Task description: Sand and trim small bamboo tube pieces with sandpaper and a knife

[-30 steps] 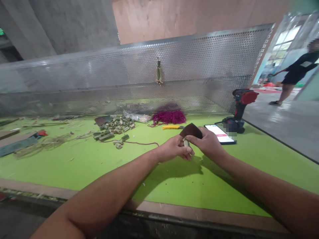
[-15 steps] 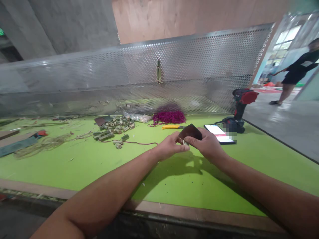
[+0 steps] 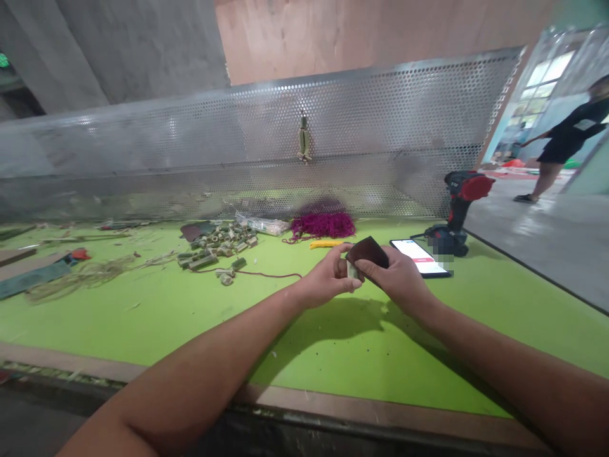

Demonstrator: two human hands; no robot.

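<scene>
Pinched between the fingers of my left hand [image 3: 326,279] is a short pale green bamboo piece [image 3: 352,270]. My right hand [image 3: 402,276] is closed on a dark brown piece of sandpaper [image 3: 368,252], its thumb pressing the sheet's lower edge. The sandpaper lies against the top of the bamboo piece and hides part of it. Both hands are held above the green tabletop [image 3: 266,336]. Just behind them lies a yellow-handled knife [image 3: 328,243], its blade end partly hidden. A lit phone [image 3: 421,259] lies beside my right hand.
A pile of cut bamboo pieces [image 3: 221,240] lies left of centre, with a dark red cord [image 3: 266,275] in front. Purple string [image 3: 323,224] and a plastic bag of sticks [image 3: 264,224] sit behind. A cordless drill [image 3: 457,212] stands right. A bamboo figure [image 3: 304,138] hangs on the perforated panel [image 3: 380,127].
The sandpaper has shifted slightly to the right on the bamboo piece, and more of the piece shows below it. My left fingers have opened a little around the bamboo.
</scene>
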